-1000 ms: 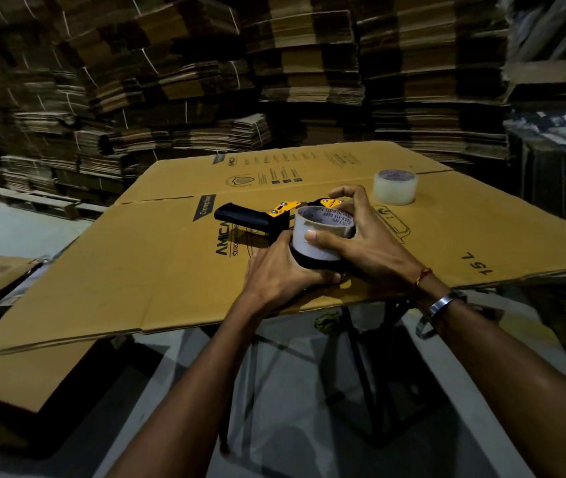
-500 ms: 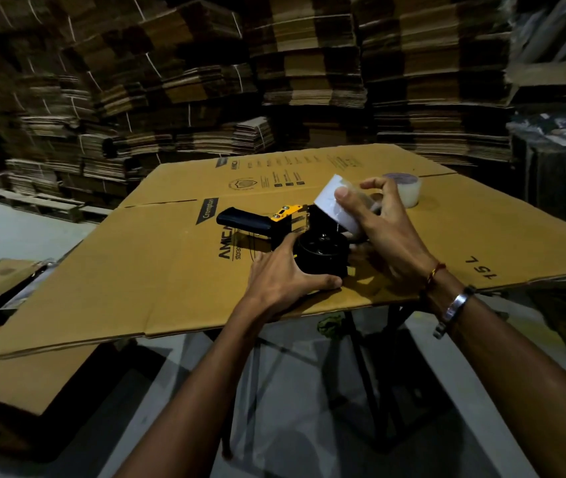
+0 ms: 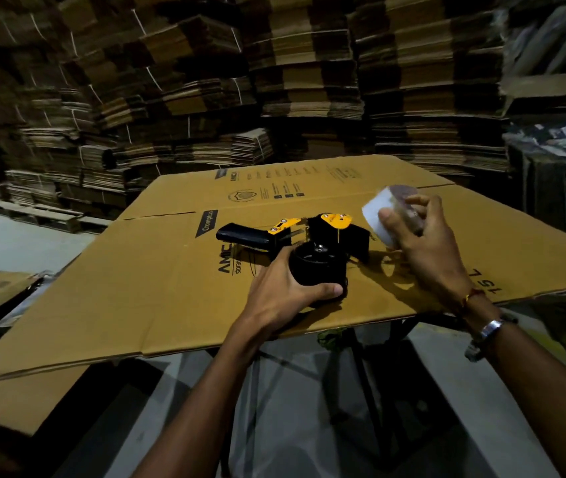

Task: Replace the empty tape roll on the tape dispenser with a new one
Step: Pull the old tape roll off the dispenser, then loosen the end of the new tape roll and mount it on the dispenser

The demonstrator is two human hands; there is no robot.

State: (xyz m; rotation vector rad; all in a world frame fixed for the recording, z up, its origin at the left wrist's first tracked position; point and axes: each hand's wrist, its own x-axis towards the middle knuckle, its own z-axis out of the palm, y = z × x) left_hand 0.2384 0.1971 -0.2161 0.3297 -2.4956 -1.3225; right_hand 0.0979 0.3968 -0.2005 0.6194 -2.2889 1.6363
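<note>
Left hand (image 3: 283, 288) fingers wrapped round the tape dispenser (image 3: 312, 246) hub, right hand (image 3: 423, 243) gripping the empty core (image 3: 378, 215) just right of it. I'd keep the dispenser pinned flat.

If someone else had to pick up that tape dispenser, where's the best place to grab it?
Probably the black handle. It juts out free to the left of the dispenser, so come from that side. The left hand already grips the hub, and the yellow end looks awkward.
</note>
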